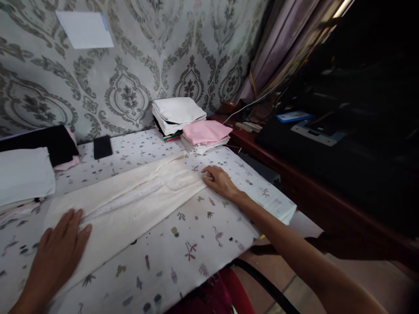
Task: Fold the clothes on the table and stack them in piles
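Note:
A long piece of cream cloth (144,218) lies across the table, its two long edges folded inward so that they nearly meet along a whitish strip in the middle. My left hand (62,244) rests flat on the cloth's near left part, fingers spread. At the far right end, my right hand (221,181) has its fingers curled and closed at the cloth's corner. The grip itself is partly hidden by the fingers.
The table has a patterned white cover (196,226). Folded fabrics stand at the back: a white stack (178,111), a pink-topped pile (207,132), a black piece (42,144) and a white pile (26,174) at left. A dark phone (102,147) lies near the wall.

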`<state>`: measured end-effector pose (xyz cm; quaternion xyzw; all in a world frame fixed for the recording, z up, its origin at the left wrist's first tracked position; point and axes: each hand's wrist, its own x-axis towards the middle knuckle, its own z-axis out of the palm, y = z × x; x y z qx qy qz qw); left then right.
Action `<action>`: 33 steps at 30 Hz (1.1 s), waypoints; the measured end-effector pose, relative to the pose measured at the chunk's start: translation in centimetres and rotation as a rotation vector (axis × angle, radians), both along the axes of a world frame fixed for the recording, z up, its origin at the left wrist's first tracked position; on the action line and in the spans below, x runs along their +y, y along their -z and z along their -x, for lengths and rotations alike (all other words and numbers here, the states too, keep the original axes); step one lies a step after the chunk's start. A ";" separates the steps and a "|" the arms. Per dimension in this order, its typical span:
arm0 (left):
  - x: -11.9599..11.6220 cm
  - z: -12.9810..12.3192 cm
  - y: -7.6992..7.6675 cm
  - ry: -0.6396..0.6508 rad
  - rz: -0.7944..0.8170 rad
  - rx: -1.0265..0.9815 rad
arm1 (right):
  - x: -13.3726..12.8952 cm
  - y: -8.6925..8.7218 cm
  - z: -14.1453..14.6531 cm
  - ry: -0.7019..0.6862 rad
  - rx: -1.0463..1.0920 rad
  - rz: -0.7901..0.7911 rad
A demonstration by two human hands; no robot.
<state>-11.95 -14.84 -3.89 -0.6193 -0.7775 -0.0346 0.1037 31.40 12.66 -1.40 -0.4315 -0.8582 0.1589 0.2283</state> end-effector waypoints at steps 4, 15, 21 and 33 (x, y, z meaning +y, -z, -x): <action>0.5 -1.3 -0.6 -0.082 0.007 -0.035 | 0.1 0.5 -0.4 -0.010 -0.007 -0.048; 0.5 -1.6 -0.1 -0.132 -0.028 -0.080 | 1.0 1.1 -1.1 -0.020 0.065 -0.142; 0.8 -2.4 -1.2 -0.150 -0.033 -0.070 | -2.3 -1.1 6.8 -0.091 0.191 -0.260; 0.7 -2.0 -0.7 -0.132 -0.036 -0.042 | -6.5 -0.1 23.5 -0.314 -0.351 0.025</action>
